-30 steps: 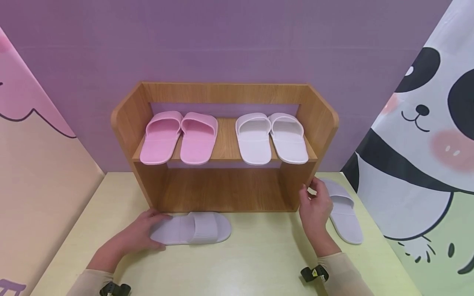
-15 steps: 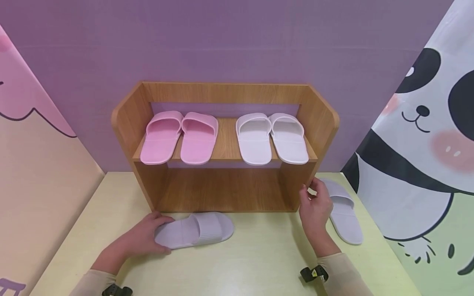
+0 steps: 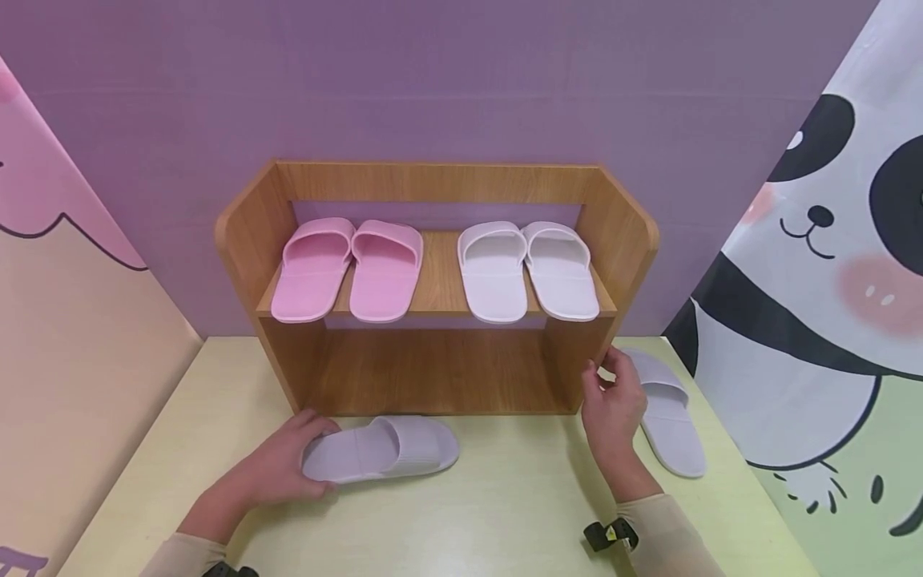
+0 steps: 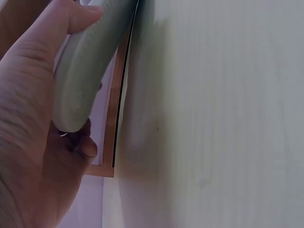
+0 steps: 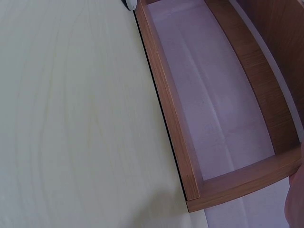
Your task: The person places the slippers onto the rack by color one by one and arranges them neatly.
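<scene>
My left hand [image 3: 284,457] grips the heel end of a pale lavender-grey slipper [image 3: 418,443], its toe pointing right, in front of the wooden shoe rack [image 3: 433,413]. In the left wrist view, thumb and fingers curl round the slipper's edges [image 4: 78,90], which appears raised above the tabletop. My right hand [image 3: 613,409] holds the front edge of the rack's right side panel; only a bit of that hand [image 5: 295,194] enters the right wrist view. A matching slipper [image 3: 674,429] lies on the table just right of my right hand, partly hidden by it.
On the rack's upper shelf stand two pink slippers [image 3: 310,280] at left and two white slippers [image 3: 497,280] at right. The rack's lower level [image 3: 433,369] has bare wood. A purple wall [image 3: 461,80] rises behind, and a panda-printed panel [image 3: 793,320] borders the right side.
My left hand has shifted slightly right with the slipper, whose toe has moved right and whose body has tilted a little. The right hand stays at the rack's side panel.
</scene>
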Motion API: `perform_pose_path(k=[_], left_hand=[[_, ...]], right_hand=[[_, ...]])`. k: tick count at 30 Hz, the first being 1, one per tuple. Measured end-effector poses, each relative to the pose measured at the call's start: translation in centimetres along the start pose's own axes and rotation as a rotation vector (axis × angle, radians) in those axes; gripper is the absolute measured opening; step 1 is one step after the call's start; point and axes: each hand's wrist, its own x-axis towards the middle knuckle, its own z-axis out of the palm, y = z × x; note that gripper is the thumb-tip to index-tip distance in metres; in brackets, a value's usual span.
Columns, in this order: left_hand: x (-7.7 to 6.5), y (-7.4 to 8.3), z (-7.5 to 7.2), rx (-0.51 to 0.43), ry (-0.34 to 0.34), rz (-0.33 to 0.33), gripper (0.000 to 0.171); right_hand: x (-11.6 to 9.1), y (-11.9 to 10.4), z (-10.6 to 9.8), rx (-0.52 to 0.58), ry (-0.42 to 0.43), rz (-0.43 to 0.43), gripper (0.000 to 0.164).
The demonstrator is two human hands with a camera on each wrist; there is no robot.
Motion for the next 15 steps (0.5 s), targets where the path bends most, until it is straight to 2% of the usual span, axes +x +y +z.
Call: perform_pose_path(k=[8, 15], left_hand=[[0.4, 1.2, -0.1, 0.011, 0.054, 0.024, 0.072], [0.9, 1.2, 0.5, 0.037, 0.109, -0.025, 0.076]], right_hand=[[0.0, 0.3, 0.1, 0.007, 0.005, -0.001, 0.024], [0.0, 0.4, 0.1, 0.008, -0.001, -0.009, 0.024]])
